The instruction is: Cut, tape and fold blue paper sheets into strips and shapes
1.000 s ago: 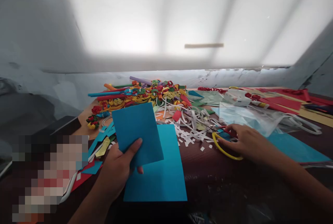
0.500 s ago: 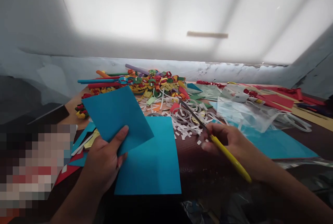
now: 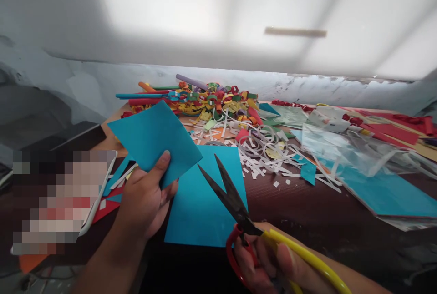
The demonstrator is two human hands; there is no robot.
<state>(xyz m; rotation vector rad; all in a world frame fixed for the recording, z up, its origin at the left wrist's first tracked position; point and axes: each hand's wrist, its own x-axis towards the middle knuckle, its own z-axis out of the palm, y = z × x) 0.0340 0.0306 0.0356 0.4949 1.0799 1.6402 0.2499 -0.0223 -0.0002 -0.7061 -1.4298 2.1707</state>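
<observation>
My left hand [image 3: 146,194] pinches a square-looking piece of blue paper [image 3: 153,139] between thumb and fingers, holding it raised and tilted. My right hand [image 3: 269,257] is closed round a pair of scissors [image 3: 228,194] with one red and one yellow handle. The dark blades stand apart, their tips just right of the paper's right corner and not on it. Beneath them, a larger blue sheet [image 3: 201,207] lies flat near the table's front edge, partly covered by the scissors and the raised paper.
White paper scraps and strips [image 3: 262,157] litter the table [image 3: 273,203]. Colourful paper chains [image 3: 211,98] are heaped at the back. Clear plastic [image 3: 351,148] lies over blue sheets [image 3: 392,189] on the right. At left is a device with a pixelated screen [image 3: 64,198].
My right hand has swung the scissors left and down, from over the scraps to beside the raised paper; the blades now show apart. The view has shifted slightly.
</observation>
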